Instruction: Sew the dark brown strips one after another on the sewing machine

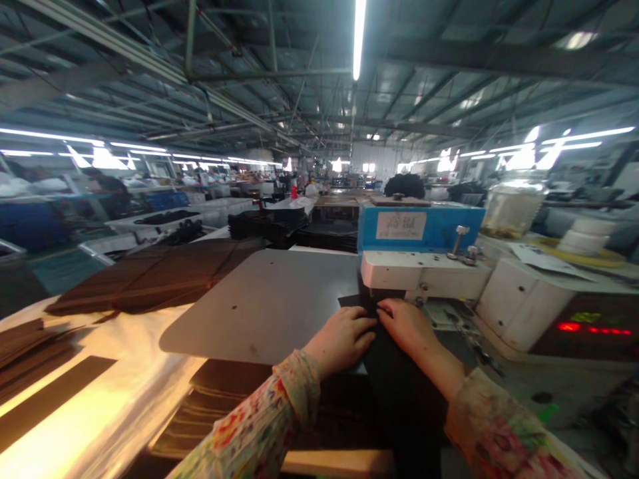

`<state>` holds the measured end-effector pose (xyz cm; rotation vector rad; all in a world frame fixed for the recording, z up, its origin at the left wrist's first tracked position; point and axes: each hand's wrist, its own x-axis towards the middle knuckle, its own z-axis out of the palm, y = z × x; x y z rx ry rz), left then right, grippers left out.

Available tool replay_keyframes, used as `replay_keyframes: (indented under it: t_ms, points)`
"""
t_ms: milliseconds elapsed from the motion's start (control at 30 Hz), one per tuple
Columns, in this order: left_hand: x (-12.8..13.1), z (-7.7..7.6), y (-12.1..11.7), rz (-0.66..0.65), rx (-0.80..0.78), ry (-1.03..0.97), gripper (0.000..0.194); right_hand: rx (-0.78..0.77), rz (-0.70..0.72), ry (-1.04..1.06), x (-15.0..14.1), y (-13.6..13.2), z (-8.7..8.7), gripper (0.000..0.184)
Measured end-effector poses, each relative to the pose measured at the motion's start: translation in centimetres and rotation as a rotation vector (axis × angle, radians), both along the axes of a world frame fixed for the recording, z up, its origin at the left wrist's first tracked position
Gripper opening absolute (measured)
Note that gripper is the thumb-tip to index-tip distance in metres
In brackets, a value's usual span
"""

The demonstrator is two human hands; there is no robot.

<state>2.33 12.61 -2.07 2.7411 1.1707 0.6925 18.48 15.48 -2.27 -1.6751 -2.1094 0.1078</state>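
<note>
A strip of black fabric [394, 379] runs from under the white head of a machine [419, 274] down toward my lap. On its left edge, beside the machine head, my left hand [343, 336] presses with bent fingers close together. My right hand [407, 326] grips the same fabric from the other side, its fingertips near those of the left. The fingertips partly cover the spot under the head. A smooth grey metal plate [249, 306] extends left of the fabric, and my left hand rests at its right edge.
Folded dark brown material [154, 273] lies left of the plate, with a stack of brown pieces [200, 406] below it. Black stacks [269, 223] stand behind. To the right are a control box with a red display [589, 326], a jar [514, 206] and a white spool [589, 236].
</note>
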Motion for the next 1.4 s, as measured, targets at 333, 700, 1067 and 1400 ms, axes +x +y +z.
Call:
replay_keyframes:
  t_ms: [333, 700, 1067, 1400]
  points:
    - [-0.02, -0.03, -0.14, -0.004, -0.007, -0.013, 0.031, 0.025, 0.009, -0.021, -0.08, -0.24, -0.07, 0.024]
    - [-0.1, -0.02, -0.22, -0.007, 0.007, -0.013, 0.03, 0.046, 0.004, -0.054, -0.04, -0.19, -0.25, 0.024]
    - [-0.08, -0.01, -0.2, -0.007, -0.015, -0.006, 0.03, 0.037, 0.001, -0.075, -0.14, -0.18, -0.16, 0.023]
    - [-0.12, 0.14, -0.24, -0.012, -0.034, -0.011, 0.029, 0.068, 0.005, -0.078, -0.09, -0.2, -0.4, 0.022]
